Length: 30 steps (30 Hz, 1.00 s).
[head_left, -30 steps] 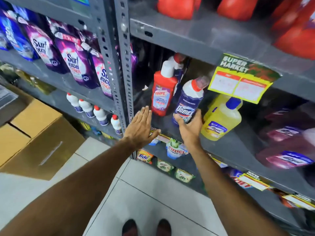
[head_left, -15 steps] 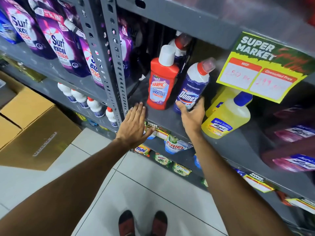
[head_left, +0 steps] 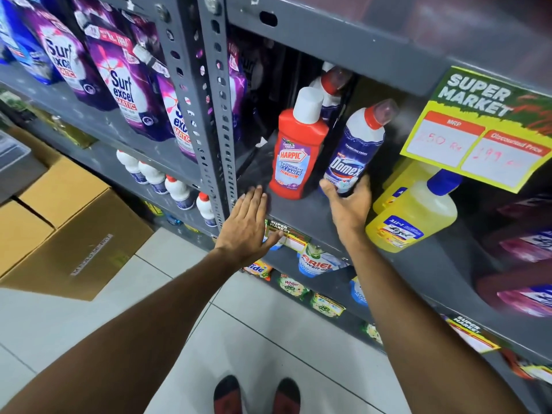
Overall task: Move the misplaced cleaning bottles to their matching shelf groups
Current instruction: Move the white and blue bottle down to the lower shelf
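Note:
A red Harpic bottle [head_left: 298,150] with a white cap stands upright on the grey middle shelf [head_left: 301,213]. Just right of it a blue-and-white Domex bottle [head_left: 354,147] with a red cap leans to the right; my right hand [head_left: 348,207] wraps its base from below. A second Domex bottle [head_left: 333,88] stands behind the Harpic. My left hand [head_left: 249,225] lies flat and open on the shelf's front edge, left of the Harpic and not touching it. Yellow Lizol bottles [head_left: 413,213] sit to the right.
Purple Surf Excel pouches [head_left: 119,82] fill the upper left shelf; small white bottles [head_left: 167,183] line the shelf below. A slotted steel post [head_left: 212,115] divides the racks. A yellow price sign [head_left: 481,130] hangs at the right. Cardboard boxes [head_left: 68,225] stand on the floor at the left.
My right hand has slid up and closed around the Domex bottle's base. My left hand has moved forward onto the shelf edge. The view has come closer to the shelf.

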Motion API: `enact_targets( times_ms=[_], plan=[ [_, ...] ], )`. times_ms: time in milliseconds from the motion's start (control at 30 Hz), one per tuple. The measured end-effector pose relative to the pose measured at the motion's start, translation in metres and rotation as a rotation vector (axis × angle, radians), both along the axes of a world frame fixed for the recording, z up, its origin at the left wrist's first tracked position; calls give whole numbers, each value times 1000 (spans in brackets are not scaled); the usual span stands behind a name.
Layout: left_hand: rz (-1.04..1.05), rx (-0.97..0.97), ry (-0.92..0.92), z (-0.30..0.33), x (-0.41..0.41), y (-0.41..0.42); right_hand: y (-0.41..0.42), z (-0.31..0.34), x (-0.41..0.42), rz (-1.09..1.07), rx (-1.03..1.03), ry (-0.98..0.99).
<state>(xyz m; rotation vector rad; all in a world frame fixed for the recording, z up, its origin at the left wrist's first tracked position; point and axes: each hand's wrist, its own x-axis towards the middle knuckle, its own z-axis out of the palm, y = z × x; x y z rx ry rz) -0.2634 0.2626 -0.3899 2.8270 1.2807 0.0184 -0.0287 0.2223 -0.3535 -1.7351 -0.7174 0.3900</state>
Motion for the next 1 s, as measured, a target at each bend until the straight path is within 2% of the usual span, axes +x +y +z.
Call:
enact_targets(
  times_ms=[100,233,367,600,1000],
  plan=[
    [-1,-9,25,-1,-3,-2,-22,-5,-22,3,-3,62],
    [5,-2,10,-1,-2,-4,-48,-10,-62,-98,-54,-10],
    [-2,10,-5,1,0,-1,-45,-11,-88,18,-43,-34],
    [-9,13,2,2,1,-2,2,10,-78,208,-26,17],
    [-30,2,57,5,1,1,27,9,-73,201,-68,-28]
  ],
)
